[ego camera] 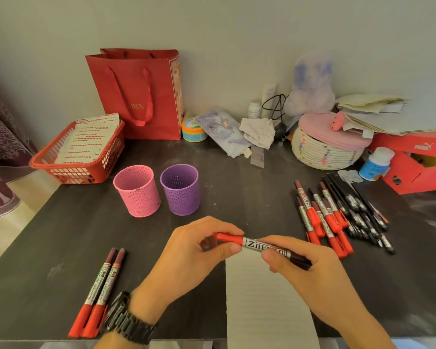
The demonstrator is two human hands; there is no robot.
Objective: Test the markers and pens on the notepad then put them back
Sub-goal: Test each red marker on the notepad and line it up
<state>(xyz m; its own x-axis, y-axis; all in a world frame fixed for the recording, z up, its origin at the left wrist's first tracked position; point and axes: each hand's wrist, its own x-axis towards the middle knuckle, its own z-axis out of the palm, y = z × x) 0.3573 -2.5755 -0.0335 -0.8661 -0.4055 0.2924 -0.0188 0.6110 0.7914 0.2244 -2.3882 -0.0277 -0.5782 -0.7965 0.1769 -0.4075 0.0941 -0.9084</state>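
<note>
marker (262, 246) is being held crosswise just over the far end of the notepad (267, 306), near the front edge of the tabletop (237, 197) | its red end is being pinched by the left hand (194, 250), fingers curled | its labelled barrel is being gripped by the right hand (310, 270)

both hands hold one red marker (262, 246) over the notepad (267, 298). the left hand (194, 255) pinches the red end and the right hand (305, 270) pinches the dark end. two markers (98, 293) lie left of the left hand. a pile of markers and pens (342, 215) lies just past the right hand. two cups (159, 188) stand beyond the hands.
</note>
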